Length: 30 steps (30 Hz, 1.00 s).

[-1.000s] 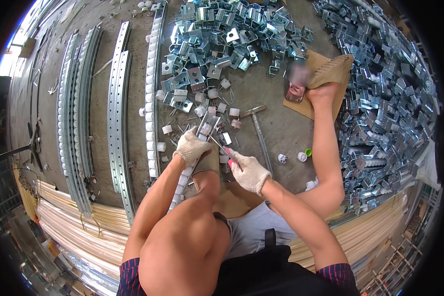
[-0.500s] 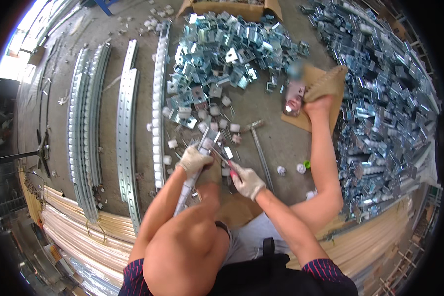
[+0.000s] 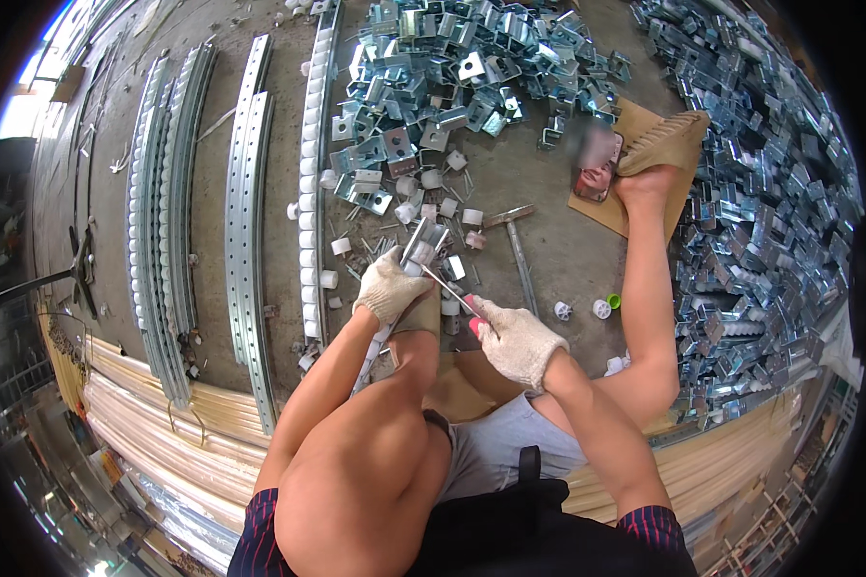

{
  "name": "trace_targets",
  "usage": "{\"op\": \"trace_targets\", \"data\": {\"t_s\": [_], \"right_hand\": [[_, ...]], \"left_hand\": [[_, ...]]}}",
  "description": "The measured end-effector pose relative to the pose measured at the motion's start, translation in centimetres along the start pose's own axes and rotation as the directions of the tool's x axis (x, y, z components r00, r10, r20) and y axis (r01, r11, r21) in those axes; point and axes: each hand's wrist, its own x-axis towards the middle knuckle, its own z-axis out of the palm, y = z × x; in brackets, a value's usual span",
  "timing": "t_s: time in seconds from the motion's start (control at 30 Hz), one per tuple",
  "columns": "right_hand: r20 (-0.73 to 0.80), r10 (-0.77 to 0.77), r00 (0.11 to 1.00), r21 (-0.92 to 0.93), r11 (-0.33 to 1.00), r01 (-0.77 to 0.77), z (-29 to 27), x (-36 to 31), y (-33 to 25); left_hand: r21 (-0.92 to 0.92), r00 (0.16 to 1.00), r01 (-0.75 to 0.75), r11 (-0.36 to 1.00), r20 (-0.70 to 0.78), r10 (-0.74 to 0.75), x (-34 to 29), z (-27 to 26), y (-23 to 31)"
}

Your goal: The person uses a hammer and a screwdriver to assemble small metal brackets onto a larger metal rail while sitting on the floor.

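My left hand [image 3: 392, 286], in a pale knit glove, is closed around a narrow metal roller track [image 3: 429, 234] near its far end. White rollers sit inside the channel, and the track slants back beside my left leg. My right hand [image 3: 522, 344], also gloved, grips a screwdriver [image 3: 445, 283] with a red handle. The shaft points left, and its tip is at the track's side, close to the roller [image 3: 420, 254] near the end. Whether the tip touches the roller or the metal I cannot tell. Loose white rollers [image 3: 472, 217] and small pins lie just beyond my hands.
A hammer [image 3: 521, 260] lies right of the track. Metal brackets [image 3: 471, 67] are heaped ahead, with a larger heap [image 3: 770, 212] at the right. A phone [image 3: 597, 173] rests on cardboard [image 3: 645, 130] by my right foot. Long roller tracks [image 3: 245, 231] lie at the left.
The whole view has shifted, so floor things appear higher up. My right hand has drawn slightly right and back from the track, still with the screwdriver. My left hand keeps its hold.
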Motion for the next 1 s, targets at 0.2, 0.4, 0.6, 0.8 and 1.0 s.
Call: {"op": "trace_targets", "data": {"t_s": [0.2, 0.4, 0.6, 0.8, 1.0], "right_hand": [[0.01, 0.048, 0.999, 0.072, 0.996, -0.048, -1.4, -0.6, -1.1], [0.01, 0.062, 0.998, 0.028, 0.998, -0.062, -1.6, 1.3, -2.9], [0.091, 0.118, 0.989, -0.008, 0.993, -0.118, -2.5, 0.8, -3.6], [0.233, 0.213, 0.949, 0.08, 0.968, -0.237, -0.9, 3.1, -3.6], [0.353, 0.422, 0.835, 0.424, 0.723, -0.545, -0.7, 3.7, -4.8]], "left_hand": [[-0.171, 0.994, 0.052, 0.984, 0.099, -0.035, 1.8, 0.5, -2.4], [-0.042, 0.998, 0.025, 0.999, 0.057, -0.023, 1.8, 0.6, -2.9], [0.013, 1.0, 0.018, 1.0, 0.003, -0.018, 0.4, -0.4, -0.1], [0.169, 0.995, -0.008, 0.986, -0.101, 0.026, -0.2, 1.4, 0.5], [0.183, 0.99, 0.018, 0.983, -0.144, 0.009, -0.4, 1.7, 1.1]]}}
